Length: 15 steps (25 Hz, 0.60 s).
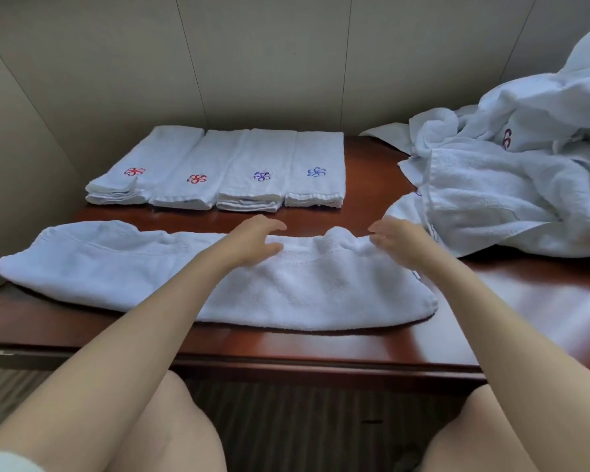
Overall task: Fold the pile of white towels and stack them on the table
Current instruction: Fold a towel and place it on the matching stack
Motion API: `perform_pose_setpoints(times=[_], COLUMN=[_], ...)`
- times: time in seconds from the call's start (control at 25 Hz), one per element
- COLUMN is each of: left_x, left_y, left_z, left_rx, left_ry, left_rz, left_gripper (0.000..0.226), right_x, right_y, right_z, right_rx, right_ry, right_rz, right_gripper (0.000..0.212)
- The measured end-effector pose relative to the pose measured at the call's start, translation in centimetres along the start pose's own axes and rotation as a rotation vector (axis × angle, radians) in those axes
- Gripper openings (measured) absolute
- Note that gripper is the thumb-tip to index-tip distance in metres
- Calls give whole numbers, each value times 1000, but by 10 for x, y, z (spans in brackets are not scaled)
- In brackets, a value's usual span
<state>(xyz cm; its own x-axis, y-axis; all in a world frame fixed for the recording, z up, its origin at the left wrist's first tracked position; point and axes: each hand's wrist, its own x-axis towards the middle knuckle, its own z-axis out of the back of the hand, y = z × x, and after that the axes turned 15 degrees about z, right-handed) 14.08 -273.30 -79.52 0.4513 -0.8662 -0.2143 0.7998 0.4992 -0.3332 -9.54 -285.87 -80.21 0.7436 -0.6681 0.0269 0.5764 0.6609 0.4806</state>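
Table [361,172] of reddish-brown wood fills the middle, set against pale wall panels [252,56]. Unfolded pile of white towels [511,185] heaped at right end of table, purple embroidered mark partly showing, not readable. Long white towel [286,287] lies flat along near edge, folded lengthwise. Four folded towels in a row at the back: two with red flower logos [116,178] [188,185], two with purple-blue flower logos [252,185] [315,178], touching side by side, no text legible. Left hand [252,241] rests over far edge of the long towel, fingers relaxed, grasping nothing. Right hand [399,238] at the towel's right far corner, fingers loosely spread, not gripping
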Motion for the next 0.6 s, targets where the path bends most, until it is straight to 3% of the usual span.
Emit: perform_pose_setpoints(times=[0.08,0.16,0.28,0.36,0.44,0.6], left_x=[9,13,16,17,19,21], left_y=[1,-2,-4,-4,-6,-20], left_z=[-23,-52,-71,-72,-73,-80], left_rx=[84,195,218,214,223,200], left_ry=[85,56,-95,-110,-105,-115], left_rz=[-12,-7,10,17,35,92], left_gripper=[57,54,50,50,51,52], right_x=[-2,-10,-7,0,0,0], right_y=[-14,-15,-1,-1,-9,-3], right_z=[-21,-39,-51,-47,-36,-30], right_rx=[-150,-208,85,126,-48,-459], right_ry=[61,-53,-225,-301,-343,-228], right_rz=[-147,-231,-152,-172,-240,-319], right_gripper=[54,57,42,36,32,39])
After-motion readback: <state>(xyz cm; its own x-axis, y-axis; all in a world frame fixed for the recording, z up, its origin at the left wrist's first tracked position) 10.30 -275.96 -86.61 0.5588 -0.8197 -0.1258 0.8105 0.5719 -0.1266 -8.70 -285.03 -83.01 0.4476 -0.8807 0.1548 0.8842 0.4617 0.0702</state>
